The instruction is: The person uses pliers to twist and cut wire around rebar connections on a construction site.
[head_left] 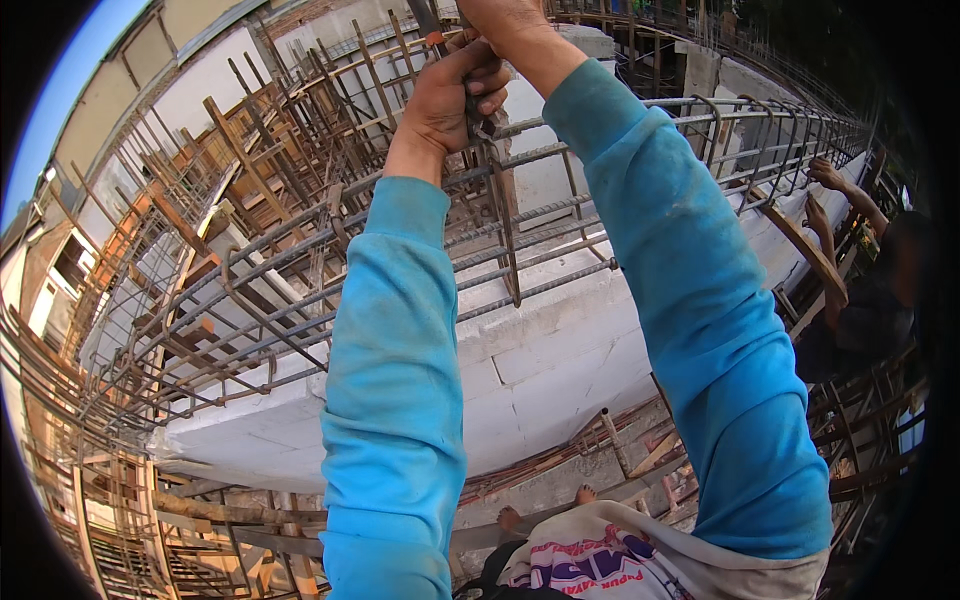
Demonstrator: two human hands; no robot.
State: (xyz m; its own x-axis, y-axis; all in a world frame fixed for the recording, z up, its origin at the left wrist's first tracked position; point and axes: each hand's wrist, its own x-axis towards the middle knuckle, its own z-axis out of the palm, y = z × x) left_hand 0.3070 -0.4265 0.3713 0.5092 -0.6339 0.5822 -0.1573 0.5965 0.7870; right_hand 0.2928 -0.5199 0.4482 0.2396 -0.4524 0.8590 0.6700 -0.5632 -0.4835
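Note:
My left hand (454,94) is closed around a dark metal hand tool (474,112), possibly pincers. The tool's lower end meets a stirrup (504,217) at the upper bar of a rebar cage (540,157). Just above, my right hand (506,22) is close against the left one; the frame's top edge cuts it off, and its grip is hidden. A dark bar with an orange-red part (435,37) shows beside the fingers. Ribbed long bars and tied stirrups make up the cage, which runs along the top of a white block wall (555,360).
At the right, another person's hands (825,174) are by the cage and a wooden board (806,247). Upright rebar and timber formwork (255,157) fill the area beyond the wall. Below, my bare feet (510,517) are near loose bars and a short pipe (615,442).

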